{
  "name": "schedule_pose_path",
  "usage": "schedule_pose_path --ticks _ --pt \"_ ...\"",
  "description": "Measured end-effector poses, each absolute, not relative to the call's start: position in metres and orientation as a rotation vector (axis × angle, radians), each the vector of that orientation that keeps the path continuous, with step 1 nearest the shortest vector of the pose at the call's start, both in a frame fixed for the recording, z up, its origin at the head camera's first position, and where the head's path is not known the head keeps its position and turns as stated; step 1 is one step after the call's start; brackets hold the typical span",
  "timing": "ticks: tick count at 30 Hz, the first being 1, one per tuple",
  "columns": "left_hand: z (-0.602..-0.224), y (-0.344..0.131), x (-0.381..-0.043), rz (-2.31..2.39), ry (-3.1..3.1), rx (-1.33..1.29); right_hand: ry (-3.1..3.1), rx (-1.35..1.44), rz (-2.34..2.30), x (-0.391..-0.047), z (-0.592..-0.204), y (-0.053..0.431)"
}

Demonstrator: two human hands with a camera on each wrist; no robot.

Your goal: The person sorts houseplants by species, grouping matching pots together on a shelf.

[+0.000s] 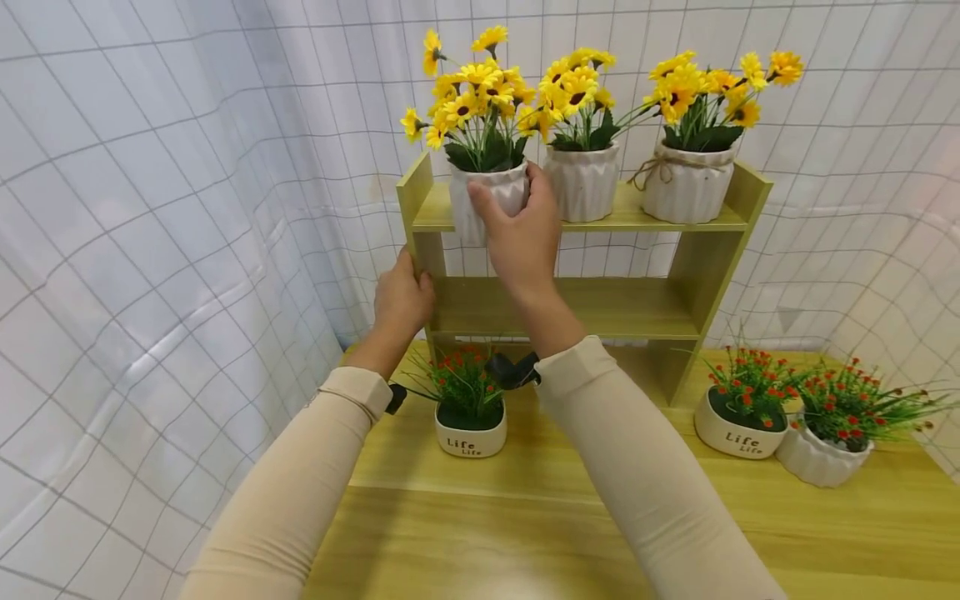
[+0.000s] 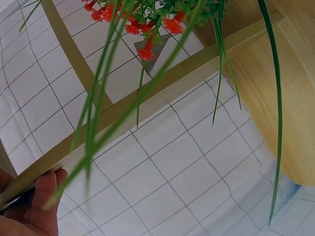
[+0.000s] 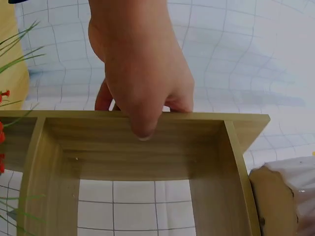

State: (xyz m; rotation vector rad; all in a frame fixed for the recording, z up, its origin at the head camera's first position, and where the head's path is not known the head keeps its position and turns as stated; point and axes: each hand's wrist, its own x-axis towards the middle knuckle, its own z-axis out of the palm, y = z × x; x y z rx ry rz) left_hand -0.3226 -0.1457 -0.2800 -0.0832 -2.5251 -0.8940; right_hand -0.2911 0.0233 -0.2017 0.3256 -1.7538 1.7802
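My right hand (image 1: 525, 237) grips a white ribbed pot (image 1: 467, 208) of yellow daisies (image 1: 480, 96), thumb on its front and fingers round its right side. The pot hangs over the front edge of the wooden shelf's top board, at the left end. In the right wrist view the pot's brown underside (image 3: 275, 201) shows beside the shelf. My left hand (image 1: 403, 296) holds the shelf's left side panel (image 3: 98, 114), its thumb over the edge onto the inner face. The left wrist view shows the same hand's fingers (image 2: 45, 194) on the panel.
Two more daisy pots, a plain one (image 1: 583, 187) and one tied with twine (image 1: 688, 187), stand on the top board. Below my arms is a "Life" pot (image 1: 471, 440) of red flowers. Another (image 1: 738, 435) and a white pot (image 1: 823, 460) stand right.
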Motion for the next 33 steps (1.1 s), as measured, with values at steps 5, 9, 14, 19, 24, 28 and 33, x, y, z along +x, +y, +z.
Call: schedule_pose_path --ticks 5,9,14,19,24,28,33 --pt "-0.280 -0.146 -0.322 -0.892 -2.521 -0.085 -1.868 0.285 1.658 -0.298 -0.196 0.025" --pt "-0.279 -0.145 -0.322 -0.896 -2.524 -0.080 -1.969 0.232 1.491 -0.304 -0.194 0.024" --pt "-0.280 -0.145 -0.322 -0.891 -2.519 -0.087 -2.082 0.160 1.330 -0.311 -0.191 0.024" --pt "-0.280 -0.145 -0.322 -0.890 -2.515 -0.084 -2.149 0.114 1.284 -0.319 -0.186 0.021" --pt "-0.279 -0.144 -0.321 -0.902 -2.513 -0.082 -2.219 0.081 1.260 -0.322 -0.179 0.020" --pt "-0.279 -0.144 -0.320 -0.905 -2.514 -0.081 -2.259 0.061 1.242 -0.325 -0.176 0.020" --pt "-0.279 -0.144 -0.319 -0.913 -2.522 -0.080 -2.297 0.043 1.228 -0.329 -0.175 0.018"
